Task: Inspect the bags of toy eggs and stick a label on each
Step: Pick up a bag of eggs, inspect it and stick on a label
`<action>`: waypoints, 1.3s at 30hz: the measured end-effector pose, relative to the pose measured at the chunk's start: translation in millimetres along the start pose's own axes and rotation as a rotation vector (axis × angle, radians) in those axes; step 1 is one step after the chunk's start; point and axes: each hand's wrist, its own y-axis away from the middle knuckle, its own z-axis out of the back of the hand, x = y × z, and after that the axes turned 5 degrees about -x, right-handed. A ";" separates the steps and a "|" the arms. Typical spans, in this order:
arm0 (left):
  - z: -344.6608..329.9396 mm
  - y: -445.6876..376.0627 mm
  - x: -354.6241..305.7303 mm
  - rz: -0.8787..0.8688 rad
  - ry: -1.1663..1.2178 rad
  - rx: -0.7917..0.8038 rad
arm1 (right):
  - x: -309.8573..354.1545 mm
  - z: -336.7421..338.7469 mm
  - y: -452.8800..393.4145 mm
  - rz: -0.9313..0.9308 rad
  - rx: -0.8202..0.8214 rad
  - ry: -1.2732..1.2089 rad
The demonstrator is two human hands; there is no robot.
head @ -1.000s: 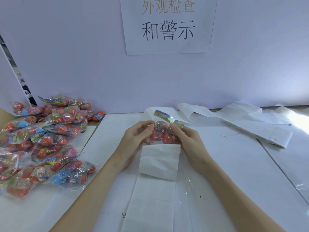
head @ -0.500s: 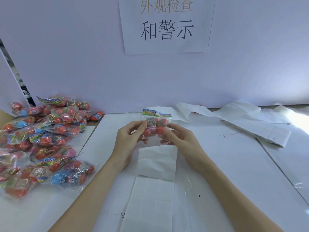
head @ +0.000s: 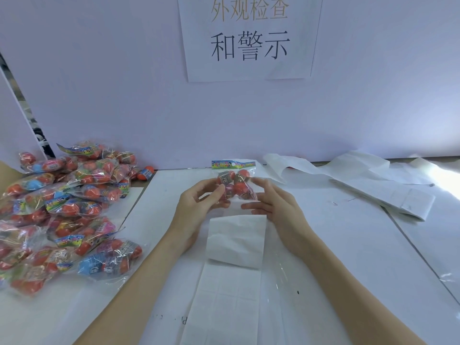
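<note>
A pale lilac wall [head: 124, 83] carrying a paper sign [head: 250, 38] backs the white table [head: 348, 245], sunlit at right.

Packing workstation: wall sign [head: 249, 36], piled toy bags [head: 62, 207].
</note>
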 end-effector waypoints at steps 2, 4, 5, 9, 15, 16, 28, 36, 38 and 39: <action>-0.3 -0.4 0.7 0.000 0.017 -0.038 | 1.4 4.4 -0.2 -0.029 0.079 0.064; -1.1 0.3 1.1 -0.017 0.002 -0.065 | -0.1 4.3 1.4 -0.032 0.151 0.174; -1.7 0.8 1.3 -0.019 -0.002 -0.074 | -1.7 3.2 1.7 -0.032 0.154 0.218; -2.6 1.7 1.4 -0.020 0.013 -0.047 | -5.9 1.0 -1.8 0.003 -0.067 0.279; -1.6 8.1 -6.9 -0.196 -0.162 0.173 | -15.7 -1.9 -1.4 0.132 -0.276 0.370; -3.8 10.7 -8.2 -0.176 -0.161 0.193 | -15.2 -2.1 -1.4 0.152 -0.301 0.394; -10.4 14.6 -10.7 -0.139 -0.347 0.067 | -4.3 1.5 0.4 0.271 -0.497 0.482; -9.4 7.6 -2.9 -0.156 -0.458 -0.038 | 2.8 -11.2 19.4 0.562 -0.025 0.695; -8.9 7.4 -2.9 -0.126 -0.454 -0.055 | -4.7 -13.0 16.4 0.508 0.058 0.839; -8.4 7.5 -3.5 -0.116 -0.447 -0.058 | -7.2 -12.2 14.3 0.499 0.057 0.866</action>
